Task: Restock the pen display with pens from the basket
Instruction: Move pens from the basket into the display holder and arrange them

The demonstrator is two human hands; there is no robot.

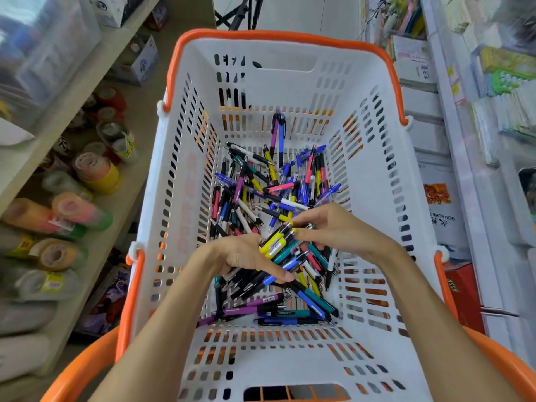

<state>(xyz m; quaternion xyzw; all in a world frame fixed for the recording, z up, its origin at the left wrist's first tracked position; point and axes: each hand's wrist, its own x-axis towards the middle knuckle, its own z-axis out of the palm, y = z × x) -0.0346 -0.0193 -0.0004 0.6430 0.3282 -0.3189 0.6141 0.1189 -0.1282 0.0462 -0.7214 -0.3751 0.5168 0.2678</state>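
Head view — steeply down, close

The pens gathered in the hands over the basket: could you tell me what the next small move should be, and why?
Probably lift the bundle of pens clear of the basket. The left hand already grips several, the right hand steadies their tips, and the rest still lie loose on the bottom.

A narrow shop aisle under bright, even light: beige shelving point(87, 82) on the left carries rolls of tape point(97, 172) along its lower shelf and small boxes point(139, 63) above, while white racks point(464, 158) of stationery packs line the right.
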